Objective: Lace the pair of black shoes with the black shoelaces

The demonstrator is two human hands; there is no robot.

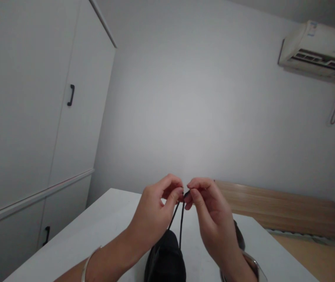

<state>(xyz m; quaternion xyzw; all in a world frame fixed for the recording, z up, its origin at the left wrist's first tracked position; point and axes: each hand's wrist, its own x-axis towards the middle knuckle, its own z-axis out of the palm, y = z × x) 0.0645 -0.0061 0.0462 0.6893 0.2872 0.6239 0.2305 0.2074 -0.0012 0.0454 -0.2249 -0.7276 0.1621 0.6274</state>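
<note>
A black shoe (165, 258) rests on a white table (96, 231) at the bottom middle of the view. Two strands of its black lace (181, 223) rise up from it. My left hand (155, 213) pinches the lace ends between thumb and fingers, just above the shoe. My right hand (208, 211) pinches the same lace tips from the other side, fingertips nearly touching the left hand's. A thin bracelet (88, 262) circles my left wrist. Behind my right hand a second dark shoe (239, 237) is mostly hidden.
A tall white wardrobe (38, 117) with black handles fills the left. A plain white wall stands ahead, with an air conditioner (317, 51) at upper right. A wooden bed frame (279, 207) lies beyond the table on the right.
</note>
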